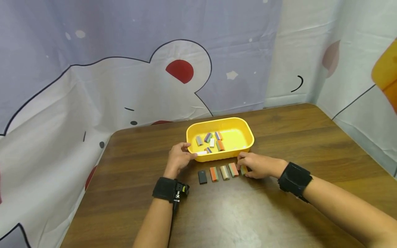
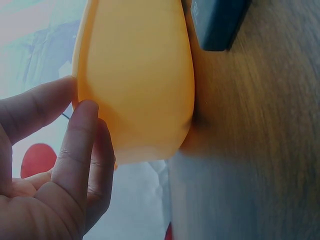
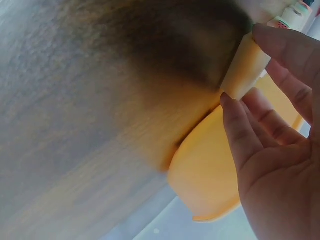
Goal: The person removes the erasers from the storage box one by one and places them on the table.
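Note:
My left hand [image 1: 180, 159] pinches the left rim of a yellow plastic tray [image 1: 217, 157]; the left wrist view shows its fingertips at the edge. At the tray's front right, my right hand [image 1: 257, 165] holds a small striped eraser [image 3: 246, 72] between thumb and fingertips, one at each end. That eraser is the rightmost in a row on the table, partly covered by the fingers in the head view. To its left lie a pink and green eraser [image 1: 233, 169], a cream one [image 1: 224, 172], an orange and green one [image 1: 214, 174] and a black block [image 1: 202, 177].
Inside the tray are several more erasers, among them a grey one [image 1: 199, 140], a white one [image 1: 212, 143] and an orange one [image 1: 220, 145]. The wooden table [image 1: 124, 193] ends at a printed curtain [image 1: 124, 86] behind the tray.

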Action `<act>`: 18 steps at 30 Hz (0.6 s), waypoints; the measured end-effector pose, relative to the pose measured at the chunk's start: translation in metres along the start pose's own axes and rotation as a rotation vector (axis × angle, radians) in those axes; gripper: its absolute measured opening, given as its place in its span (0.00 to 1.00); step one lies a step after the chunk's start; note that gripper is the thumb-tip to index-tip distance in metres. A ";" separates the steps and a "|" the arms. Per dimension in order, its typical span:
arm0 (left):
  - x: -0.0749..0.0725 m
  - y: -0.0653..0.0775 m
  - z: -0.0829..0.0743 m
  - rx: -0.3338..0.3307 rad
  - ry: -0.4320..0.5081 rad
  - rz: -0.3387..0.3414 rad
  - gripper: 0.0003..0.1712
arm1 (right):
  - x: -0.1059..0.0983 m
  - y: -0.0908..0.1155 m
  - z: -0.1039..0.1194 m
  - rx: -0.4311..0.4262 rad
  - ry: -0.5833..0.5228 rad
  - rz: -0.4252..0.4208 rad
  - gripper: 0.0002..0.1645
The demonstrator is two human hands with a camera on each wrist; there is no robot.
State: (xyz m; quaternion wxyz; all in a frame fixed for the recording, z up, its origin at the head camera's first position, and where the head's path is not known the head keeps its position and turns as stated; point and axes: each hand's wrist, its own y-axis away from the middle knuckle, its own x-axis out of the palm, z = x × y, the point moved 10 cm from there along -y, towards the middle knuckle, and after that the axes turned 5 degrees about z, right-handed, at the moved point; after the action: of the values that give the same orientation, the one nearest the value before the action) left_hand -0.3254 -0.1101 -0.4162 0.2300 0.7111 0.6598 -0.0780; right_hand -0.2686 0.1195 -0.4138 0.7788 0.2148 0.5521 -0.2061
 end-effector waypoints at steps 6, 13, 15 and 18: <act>-0.001 0.000 0.000 0.001 -0.008 -0.005 0.30 | -0.006 0.001 0.004 0.021 0.001 0.036 0.13; -0.001 0.001 -0.001 0.000 -0.013 -0.005 0.31 | -0.030 -0.002 0.019 -0.021 -0.047 0.042 0.09; -0.001 0.001 -0.001 0.001 -0.012 -0.003 0.30 | -0.043 -0.006 0.027 -0.062 -0.062 0.003 0.05; -0.001 0.000 -0.001 0.007 -0.011 -0.002 0.30 | -0.065 -0.016 0.032 -0.119 -0.047 -0.082 0.05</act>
State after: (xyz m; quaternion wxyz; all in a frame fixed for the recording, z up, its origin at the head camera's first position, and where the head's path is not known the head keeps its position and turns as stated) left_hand -0.3255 -0.1103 -0.4145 0.2310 0.7107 0.6591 -0.0844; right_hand -0.2726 0.0942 -0.3447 0.7939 0.1405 0.5533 -0.2094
